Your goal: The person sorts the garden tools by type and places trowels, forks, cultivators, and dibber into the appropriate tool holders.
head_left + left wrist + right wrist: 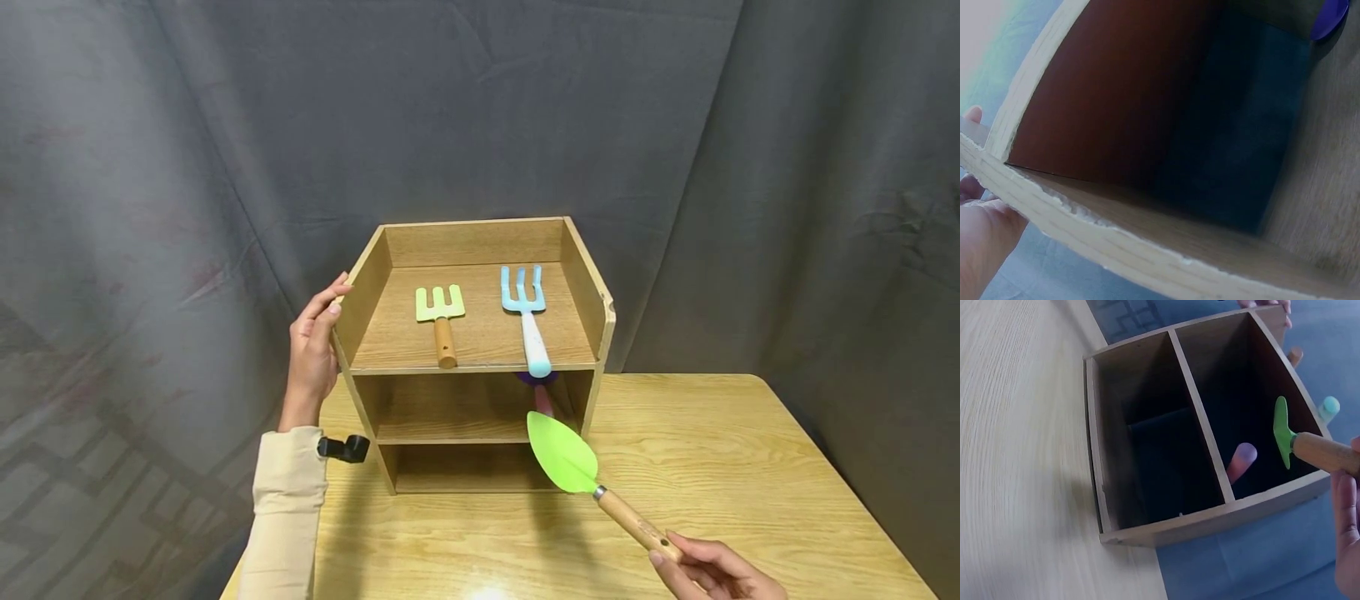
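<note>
My left hand [313, 354] grips the upper left side wall of a wooden shelf unit [465, 407], with fingertips over the wall's edge. In my right hand [712, 567], a light green leaf-shaped trowel [562, 454] is pinched by the end of its wooden handle. Its blade points up and left, in front of the unit's lower right part. On the top level lie a pale green hand fork [441, 307] with a wooden handle and a blue hand fork [522, 292] with a white handle. A tool with a pink handle [1242, 461] and purple head [1330, 19] lies on the middle level, partly hidden.
The shelf unit stands on a light wooden table [697, 450]. Behind it hangs a dark grey curtain [465, 108]. Both forks' handles reach the top level's front edge, and the blue one overhangs it. Side walls and a back wall [476, 242] border that level.
</note>
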Demonstrator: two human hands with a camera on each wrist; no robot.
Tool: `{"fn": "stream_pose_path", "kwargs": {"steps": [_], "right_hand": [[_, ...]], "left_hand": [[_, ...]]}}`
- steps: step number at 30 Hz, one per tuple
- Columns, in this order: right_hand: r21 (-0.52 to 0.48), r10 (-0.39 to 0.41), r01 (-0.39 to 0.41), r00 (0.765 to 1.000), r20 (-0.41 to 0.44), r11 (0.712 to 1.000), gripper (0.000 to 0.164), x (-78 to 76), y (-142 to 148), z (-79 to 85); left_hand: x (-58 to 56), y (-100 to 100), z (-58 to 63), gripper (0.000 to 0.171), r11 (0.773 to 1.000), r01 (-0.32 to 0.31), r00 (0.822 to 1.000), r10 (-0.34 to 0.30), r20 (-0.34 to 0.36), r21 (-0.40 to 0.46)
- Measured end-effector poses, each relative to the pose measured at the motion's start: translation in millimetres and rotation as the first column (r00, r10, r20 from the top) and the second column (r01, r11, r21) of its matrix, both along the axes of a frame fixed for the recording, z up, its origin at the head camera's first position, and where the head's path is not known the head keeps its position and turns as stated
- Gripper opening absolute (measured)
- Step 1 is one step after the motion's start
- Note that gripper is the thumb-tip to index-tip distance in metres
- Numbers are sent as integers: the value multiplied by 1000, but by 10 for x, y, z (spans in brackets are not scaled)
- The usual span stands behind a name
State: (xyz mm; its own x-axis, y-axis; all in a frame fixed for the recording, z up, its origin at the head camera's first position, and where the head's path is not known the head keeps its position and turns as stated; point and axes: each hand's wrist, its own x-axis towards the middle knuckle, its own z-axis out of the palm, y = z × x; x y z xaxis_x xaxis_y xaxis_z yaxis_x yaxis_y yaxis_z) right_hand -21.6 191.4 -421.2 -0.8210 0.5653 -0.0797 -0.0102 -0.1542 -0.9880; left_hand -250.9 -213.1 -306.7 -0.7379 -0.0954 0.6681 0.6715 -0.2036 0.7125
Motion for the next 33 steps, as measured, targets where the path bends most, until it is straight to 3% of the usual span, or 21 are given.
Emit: {"fn": "stream_pose_path", "kwargs": {"steps": [4, 10, 17, 23, 25, 30, 33], "right_hand": [[154, -137, 148, 988, -77, 977, 27, -28, -235, 62], [162, -145, 166, 981, -132, 973, 26, -80, -401, 92], [225, -82, 134, 971, -226, 965, 26, -137, -494, 56], [207, -8, 70, 958, -286, 976, 25, -184, -570, 37], [215, 25, 47, 947, -319, 976, 26, -207, -589, 17], [212, 97, -2, 893, -439, 977, 28, -274, -633, -63], [209, 100, -3, 885, -456, 978, 27, -305, -675, -69]], "left_hand": [[-3, -3, -1, 25, 1000, -8, 1000, 8, -3, -6], [-15, -1, -1, 25, 1000, 0, 1000, 0, -14, 1], [-9, -3, -9, 25, 1000, -12, 1000, 12, -4, -6], [-9, -8, -9, 25, 1000, -11, 1000, 11, -9, -7], [-9, -7, -9, 25, 1000, -7, 1000, 7, -9, -4], [-10, -6, -5, 25, 1000, -1, 1000, 1, -12, 1], [-10, -7, -1, 25, 1000, 1, 1000, -1, -13, 1]]}}
